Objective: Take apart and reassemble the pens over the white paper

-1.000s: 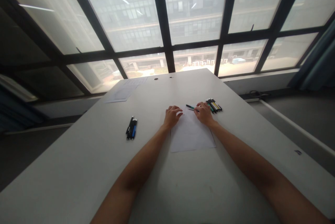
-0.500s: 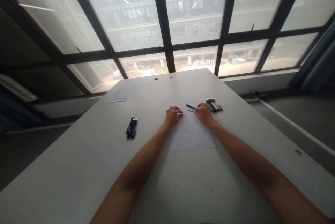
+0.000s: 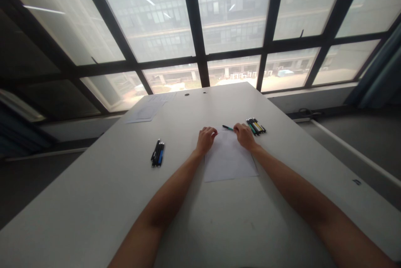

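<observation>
A white sheet of paper (image 3: 231, 161) lies on the table under both hands. At its upper left edge my left hand (image 3: 206, 139) is closed in a pinch; a tiny pale bit shows at the fingertips, too small to name. At the upper right my right hand (image 3: 244, 136) is also closed, with a thin dark rod, like a pen refill (image 3: 227, 130), reaching left from its fingers. A green pen with a black end (image 3: 228, 127) lies just beyond that rod, its right end hidden by the right hand.
A row of several pens (image 3: 256, 126), some green and yellow, lies right of my right hand. Another group of black and blue pens (image 3: 157, 153) lies to the left. Printed sheets (image 3: 142, 112) rest at the table's far left. Windows (image 3: 232, 9) stand behind the table (image 3: 94, 201).
The thin rod at my right hand has shifted slightly away from me, closer to the green pen. The fingers of both hands have moved a little; the pen groups stay put.
</observation>
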Tool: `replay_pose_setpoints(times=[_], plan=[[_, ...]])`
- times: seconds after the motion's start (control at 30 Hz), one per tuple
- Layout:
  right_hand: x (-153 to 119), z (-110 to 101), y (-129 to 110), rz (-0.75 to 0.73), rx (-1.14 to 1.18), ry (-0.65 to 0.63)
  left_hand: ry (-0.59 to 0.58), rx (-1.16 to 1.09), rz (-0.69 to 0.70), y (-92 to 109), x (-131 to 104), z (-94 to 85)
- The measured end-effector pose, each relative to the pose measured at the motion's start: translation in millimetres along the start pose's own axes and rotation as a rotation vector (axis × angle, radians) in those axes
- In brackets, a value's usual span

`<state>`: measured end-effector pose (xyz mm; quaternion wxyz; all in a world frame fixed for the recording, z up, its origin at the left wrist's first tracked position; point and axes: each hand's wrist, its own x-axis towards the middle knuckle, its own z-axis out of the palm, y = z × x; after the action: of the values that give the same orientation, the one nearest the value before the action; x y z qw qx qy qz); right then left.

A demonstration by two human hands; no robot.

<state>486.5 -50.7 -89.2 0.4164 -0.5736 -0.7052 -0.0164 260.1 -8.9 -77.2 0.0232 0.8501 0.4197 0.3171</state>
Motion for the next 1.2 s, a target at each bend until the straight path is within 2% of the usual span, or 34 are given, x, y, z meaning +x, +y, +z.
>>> replay_pose_setpoints(times=[0.2,0.47,0.7,1.2], plan=[[0.2,2.8,0.9,-0.053,0.249,0.063,0.090,-0.076,0.001,1.4,1.5,-3.2],[0.5,3.7,0.2,-0.078,0.309,0.071,0.132,-0.099,0.055,2.2,1.4,-2.6],[0.6,3.0,-3.2,-0.082,0.314,0.044,0.125,-0.091,0.073,5.4,1.4,-4.3],[-0.3,5.5,-7.3,-0.105,0.332,-0.056,0.034,-0.146,0.110,8.1,1.1,-2.6]])
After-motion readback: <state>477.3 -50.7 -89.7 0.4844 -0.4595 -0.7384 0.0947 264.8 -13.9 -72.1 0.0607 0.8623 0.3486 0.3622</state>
